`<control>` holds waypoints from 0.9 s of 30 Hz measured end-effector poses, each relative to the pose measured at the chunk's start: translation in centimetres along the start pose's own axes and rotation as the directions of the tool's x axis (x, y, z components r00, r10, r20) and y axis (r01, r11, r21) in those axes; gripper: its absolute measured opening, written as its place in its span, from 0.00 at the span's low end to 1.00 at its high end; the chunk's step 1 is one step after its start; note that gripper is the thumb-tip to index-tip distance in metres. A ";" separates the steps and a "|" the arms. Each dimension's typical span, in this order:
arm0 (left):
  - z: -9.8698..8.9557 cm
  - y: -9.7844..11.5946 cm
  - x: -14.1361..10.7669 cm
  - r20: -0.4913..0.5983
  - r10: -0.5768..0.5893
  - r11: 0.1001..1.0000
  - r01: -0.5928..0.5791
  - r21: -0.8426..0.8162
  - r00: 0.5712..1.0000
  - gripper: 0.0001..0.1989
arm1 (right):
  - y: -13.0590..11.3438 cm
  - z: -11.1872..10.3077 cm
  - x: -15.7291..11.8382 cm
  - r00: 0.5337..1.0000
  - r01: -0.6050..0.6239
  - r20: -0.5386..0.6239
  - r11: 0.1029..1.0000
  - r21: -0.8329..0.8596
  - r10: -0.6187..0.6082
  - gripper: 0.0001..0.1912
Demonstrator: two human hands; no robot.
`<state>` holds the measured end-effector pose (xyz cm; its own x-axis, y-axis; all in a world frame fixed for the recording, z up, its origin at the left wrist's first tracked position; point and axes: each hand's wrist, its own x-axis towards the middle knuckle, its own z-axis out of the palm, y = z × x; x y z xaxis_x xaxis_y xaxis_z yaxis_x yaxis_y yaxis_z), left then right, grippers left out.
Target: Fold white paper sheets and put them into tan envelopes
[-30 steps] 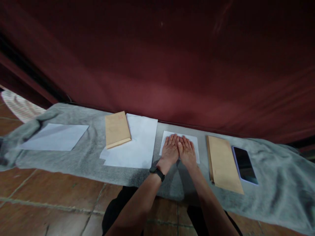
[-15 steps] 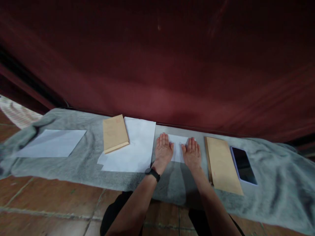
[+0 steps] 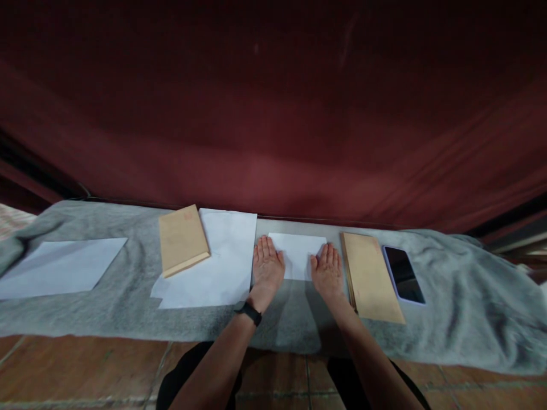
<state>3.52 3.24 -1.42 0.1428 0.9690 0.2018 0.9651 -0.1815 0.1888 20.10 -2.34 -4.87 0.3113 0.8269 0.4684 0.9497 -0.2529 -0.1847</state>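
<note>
A small white sheet of paper point(image 3: 296, 256) lies flat on the grey cloth in front of me. My left hand point(image 3: 268, 265), with a dark band on its wrist, lies palm down with fingers stretched at the sheet's left edge. At the right edge, my right hand point(image 3: 328, 270) rests flat with its fingers out, covering that corner. Neither hand grips anything. Close to my right hand are brown kraft envelopes point(image 3: 374, 279), stacked. To the left of my left hand, larger white sheets point(image 3: 228, 256) lie partly beneath a thick brown paper-covered block point(image 3: 183, 239).
A phone point(image 3: 404, 273) in a light purple case lies right of the envelopes. Another white sheet point(image 3: 64, 265) is at the far left. The grey cloth point(image 3: 132, 285) covers a long narrow surface against a dark red upright panel point(image 3: 265, 131). Tiled floor point(image 3: 94, 364) shows below.
The view has shifted, so most things appear farther left. My right hand has slid slightly outward towards the envelopes, and more of the small sheet shows between my hands.
</note>
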 end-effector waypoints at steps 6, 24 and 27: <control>-0.4 1.5 -2.0 0.045 0.319 0.944 -0.314 -0.098 0.947 0.29 | -2.0 -1.7 0.0 0.964 0.173 0.170 0.969 0.178 -0.204 0.32; -0.2 -0.2 -1.7 0.100 0.183 0.982 -0.186 0.030 0.978 0.31 | -1.0 -0.9 -0.7 0.969 0.186 0.146 0.979 0.089 -0.197 0.35; -0.3 -0.5 -1.7 0.086 0.154 0.987 -0.157 0.027 0.984 0.31 | -0.3 -0.9 -0.8 0.977 0.158 0.133 0.986 0.062 -0.165 0.36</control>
<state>2.71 1.68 -1.58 0.3080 0.9403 0.1446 0.9364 -0.3265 0.1287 19.56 -3.41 -4.40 0.1430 0.9164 0.3737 0.9830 -0.0876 -0.1613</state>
